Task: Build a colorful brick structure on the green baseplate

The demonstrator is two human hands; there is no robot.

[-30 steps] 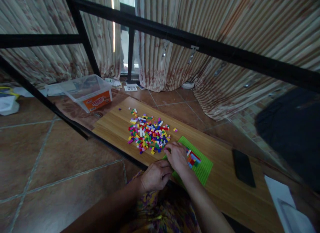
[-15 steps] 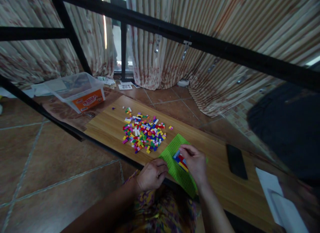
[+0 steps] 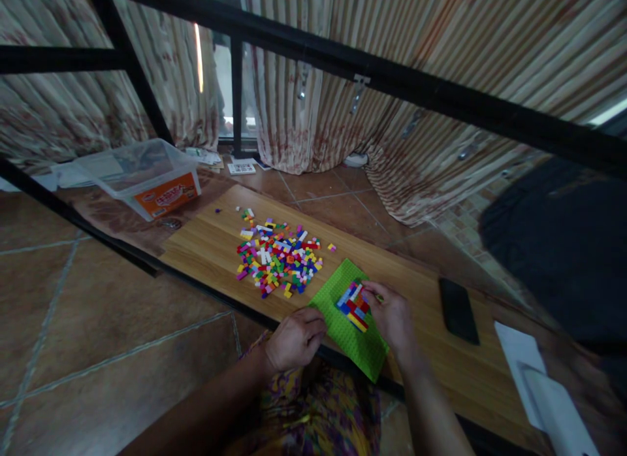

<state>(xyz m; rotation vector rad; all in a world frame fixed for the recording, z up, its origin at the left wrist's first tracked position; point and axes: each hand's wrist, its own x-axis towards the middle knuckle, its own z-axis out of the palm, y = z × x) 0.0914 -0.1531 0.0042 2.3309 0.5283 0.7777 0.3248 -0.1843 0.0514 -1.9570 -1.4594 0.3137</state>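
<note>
Your right hand point(image 3: 386, 310) is holding its fingertips narrow at the right side of the brick build point(image 3: 353, 307), which is sitting on the green baseplate point(image 3: 360, 346); can't tell if they're gripping a brick. Your left hand point(image 3: 297, 336) is resting curled at the baseplate's left corner; grip unclear. Loose bricks point(image 3: 281, 259) are lying left of the baseplate on the bench point(image 3: 421, 296), black phone point(image 3: 459, 311) right of it.

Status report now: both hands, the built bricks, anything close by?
Left hand at left corner of green baseplate. Right hand at right side of built bricks; any held piece unclear. Loose brick pile lies left of baseplate.
</note>
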